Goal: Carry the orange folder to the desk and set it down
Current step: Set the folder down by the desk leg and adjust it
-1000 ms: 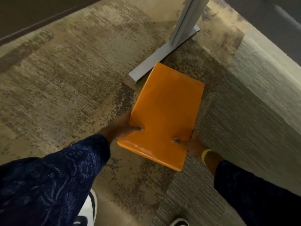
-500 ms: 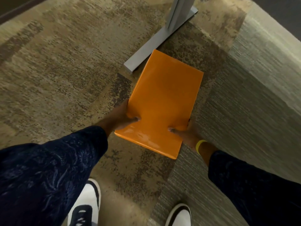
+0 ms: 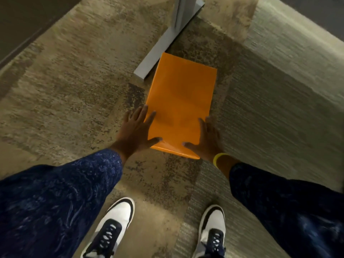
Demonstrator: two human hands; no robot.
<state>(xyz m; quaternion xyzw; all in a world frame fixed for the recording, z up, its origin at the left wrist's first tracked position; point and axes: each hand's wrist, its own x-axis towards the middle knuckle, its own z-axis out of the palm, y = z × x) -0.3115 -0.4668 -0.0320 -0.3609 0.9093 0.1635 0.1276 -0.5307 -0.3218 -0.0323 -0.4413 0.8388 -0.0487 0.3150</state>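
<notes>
The left hand (image 3: 134, 130) is spread open, fingers flat, its thumb on the near left corner of the orange folder (image 3: 181, 104). The folder's long axis runs straight away from the person, above the carpet and a grey table foot (image 3: 158, 51). The right hand (image 3: 205, 139), also open, touches the near right edge, equally near. No tabletop is visible.

no readable text, labels or numbers anywhere, orange folder (image 3: 181, 101) cover plain
</notes>
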